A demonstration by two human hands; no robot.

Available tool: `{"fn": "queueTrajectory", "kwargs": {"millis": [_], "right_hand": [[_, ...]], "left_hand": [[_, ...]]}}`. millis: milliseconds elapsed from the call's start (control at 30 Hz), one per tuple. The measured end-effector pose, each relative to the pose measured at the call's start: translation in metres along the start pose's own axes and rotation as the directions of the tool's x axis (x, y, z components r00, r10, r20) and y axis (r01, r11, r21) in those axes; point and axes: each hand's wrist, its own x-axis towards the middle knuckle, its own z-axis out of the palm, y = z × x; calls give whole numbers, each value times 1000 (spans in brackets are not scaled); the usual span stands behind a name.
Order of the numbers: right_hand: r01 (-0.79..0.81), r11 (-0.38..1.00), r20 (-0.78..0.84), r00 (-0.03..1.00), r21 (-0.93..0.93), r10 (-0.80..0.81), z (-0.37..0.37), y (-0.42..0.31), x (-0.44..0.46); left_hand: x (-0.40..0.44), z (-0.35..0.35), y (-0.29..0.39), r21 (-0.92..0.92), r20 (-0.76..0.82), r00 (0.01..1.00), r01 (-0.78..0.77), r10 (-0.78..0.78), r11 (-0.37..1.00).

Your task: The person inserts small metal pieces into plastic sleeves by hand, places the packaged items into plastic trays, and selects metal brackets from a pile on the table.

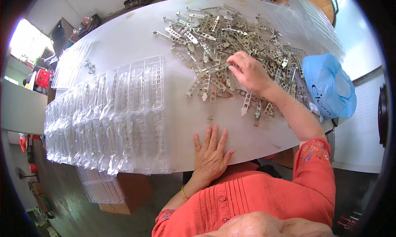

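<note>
My left hand (210, 152) lies flat on the white table (181, 133) near its front edge, fingers spread and holding nothing. Over the near side of a large heap of metal parts (247, 34), my right hand (249, 72) is closed in a pinch. Between its thumb and fingertips is the end of a perforated metal strip (215, 68), which points left. Several similar strips with round holes lie loose below it, among them one strip (246, 103) under the right wrist. Part of the heap is hidden by my right hand and forearm.
To the left lies a clear plastic tray (159, 82) with rows of bagged strips. Behind it are another clear tray (72, 65) and a few small metal pieces (89, 66). A blue plastic bag (330, 86) sits right of the heap; clear plastic sheets (307, 22) lie beyond.
</note>
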Motion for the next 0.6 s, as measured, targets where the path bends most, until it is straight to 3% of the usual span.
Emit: {"fn": "queueTrajectory", "kwargs": {"millis": [233, 367, 467, 600], "right_hand": [[197, 955, 147, 975, -222, -167, 32, 29, 17], [178, 962, 190, 972, -207, -139, 19, 20, 15], [241, 955, 165, 963, -174, -213, 9, 10, 6], [357, 886, 179, 932, -296, -316, -9, -2, -11]], "left_hand": [[-1, 0, -1, -14, -16, 1000, 1, -1, 1000], [-1, -1, 0, -23, -13, 1000, -8, 8, 1000], [0, -1, 0, -18, -11, 1000, -6, 5, 1000], [0, -2, 0, -10, 2, 1000, -3, 3, 1000]]}}
